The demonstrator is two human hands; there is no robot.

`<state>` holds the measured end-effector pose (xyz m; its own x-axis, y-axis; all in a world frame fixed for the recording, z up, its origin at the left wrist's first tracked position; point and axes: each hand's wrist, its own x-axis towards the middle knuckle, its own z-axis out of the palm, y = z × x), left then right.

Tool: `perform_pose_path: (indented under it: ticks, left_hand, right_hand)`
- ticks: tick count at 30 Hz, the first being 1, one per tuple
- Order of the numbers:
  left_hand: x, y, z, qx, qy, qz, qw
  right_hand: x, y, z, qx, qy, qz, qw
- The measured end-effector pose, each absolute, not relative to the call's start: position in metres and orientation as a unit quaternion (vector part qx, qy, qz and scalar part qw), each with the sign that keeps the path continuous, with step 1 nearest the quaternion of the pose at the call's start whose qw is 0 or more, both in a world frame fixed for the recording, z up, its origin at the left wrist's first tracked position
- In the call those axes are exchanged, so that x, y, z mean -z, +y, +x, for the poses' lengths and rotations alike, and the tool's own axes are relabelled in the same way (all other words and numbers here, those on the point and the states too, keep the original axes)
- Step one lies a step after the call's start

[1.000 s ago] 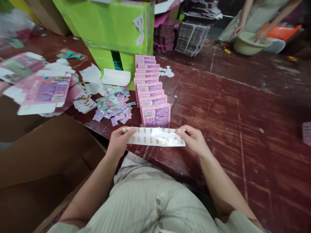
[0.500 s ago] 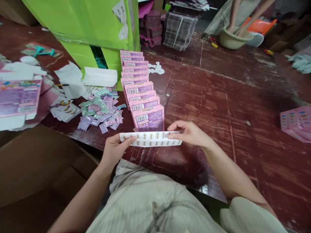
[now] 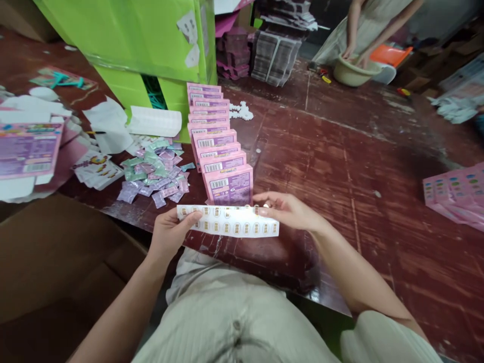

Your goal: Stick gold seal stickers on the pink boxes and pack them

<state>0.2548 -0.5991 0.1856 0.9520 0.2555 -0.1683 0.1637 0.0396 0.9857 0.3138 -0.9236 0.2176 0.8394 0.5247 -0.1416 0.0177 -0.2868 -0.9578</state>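
A white strip of round stickers (image 3: pixel 227 228) with gold print stretches between my hands just above the table. My left hand (image 3: pixel 170 232) is closed on its left end, thumb on top. At the right part, my right hand (image 3: pixel 289 210) has its thumb on the sheet's upper edge and its fingers behind it. A small pale round bit shows by those fingertips; whether it is a loose sticker I cannot make out. Right behind the strip, a row of pink and purple boxes (image 3: pixel 230 185) with barcodes stands overlapped, running away from me.
Small green and purple sachets (image 3: pixel 159 171) lie in a heap at left, beside printed cards (image 3: pixel 98 171). A green carton (image 3: pixel 139 40) stands behind. More pink boxes (image 3: pixel 457 194) lie at right. Another person's hands reach into a basin (image 3: pixel 353 75) at the back.
The sticker strip has tilted, showing more of its face, and shifted slightly left with my left hand. My right thumb has slid left along its upper edge. The other person's hands moved in the basin.
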Motion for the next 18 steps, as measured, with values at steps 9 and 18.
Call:
perform_pose_path:
  ticks: [9, 18]
  left_hand:
    - [-0.186, -0.584, 0.249, -0.078, 0.158, 0.694, 0.698]
    - [-0.187, -0.561, 0.242, -0.060, 0.181, 0.680, 0.708]
  right_hand:
    - [-0.240, -0.935, 0.325, -0.175, -0.229, -0.794, 0.535]
    - [-0.262, -0.891, 0.370, 0.002, -0.326, -0.780, 0.535]
